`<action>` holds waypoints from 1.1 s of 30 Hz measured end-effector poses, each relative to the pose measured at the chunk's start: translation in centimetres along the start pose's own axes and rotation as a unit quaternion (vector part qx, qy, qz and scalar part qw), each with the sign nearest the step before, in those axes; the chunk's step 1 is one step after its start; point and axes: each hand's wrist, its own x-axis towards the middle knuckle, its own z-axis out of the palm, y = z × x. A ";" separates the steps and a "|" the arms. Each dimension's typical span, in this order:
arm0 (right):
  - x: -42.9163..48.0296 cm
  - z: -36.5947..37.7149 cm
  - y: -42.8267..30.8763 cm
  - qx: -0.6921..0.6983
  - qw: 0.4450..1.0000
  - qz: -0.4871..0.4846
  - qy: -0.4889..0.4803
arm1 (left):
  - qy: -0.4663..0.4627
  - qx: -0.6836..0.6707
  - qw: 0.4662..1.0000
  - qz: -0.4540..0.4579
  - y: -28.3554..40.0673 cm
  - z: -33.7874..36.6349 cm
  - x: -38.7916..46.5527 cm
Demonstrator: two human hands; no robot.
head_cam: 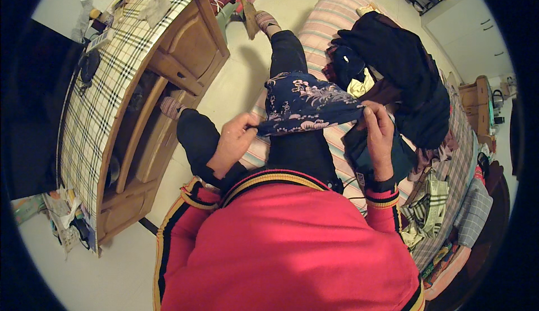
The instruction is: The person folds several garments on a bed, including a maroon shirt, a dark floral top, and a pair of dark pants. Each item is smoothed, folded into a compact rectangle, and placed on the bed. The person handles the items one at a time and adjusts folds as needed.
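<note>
A dark blue cloth garment with a pink floral print (311, 104) is stretched between my hands, lying over my thigh. My left hand (236, 140) pinches its left end between thumb and fingers. At the other end, my right hand (377, 132) grips the gathered edge. The far part of the garment drapes across my knee. Just beyond my right hand lies a heap of black clothes (404, 66), with a pale yellow cloth (361, 84) among them. A dark green folded garment (362, 153) lies beside and partly behind my right wrist.
On the left stands a wooden cabinet (189, 45) under a checked cloth (113, 71). A striped bed cover (332, 12) runs beneath the clothes. A green checked garment (431, 203) lies on the right. My feet in patterned socks are by the cabinet and a broom-like object (249, 18).
</note>
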 end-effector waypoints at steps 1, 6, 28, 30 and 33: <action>0.3 -0.2 -0.6 -0.012 1.000 -0.015 -0.021 | 0.006 -0.033 0.999 0.000 0.7 -0.3 0.4; 0.9 0.4 -1.3 0.059 0.995 -0.005 -0.082 | 0.013 -0.131 0.990 -0.055 3.6 -2.1 1.0; 2.5 -0.4 -11.7 0.038 0.976 -0.199 -0.080 | 0.224 0.066 0.953 0.194 16.5 -8.3 1.5; 2.7 -0.5 -12.1 0.054 0.980 -0.159 -0.107 | 0.208 0.040 0.966 0.147 17.0 -7.9 1.6; 2.6 -0.8 -12.5 0.135 0.979 -0.101 -0.117 | 0.170 0.173 0.954 0.174 17.6 -8.1 1.6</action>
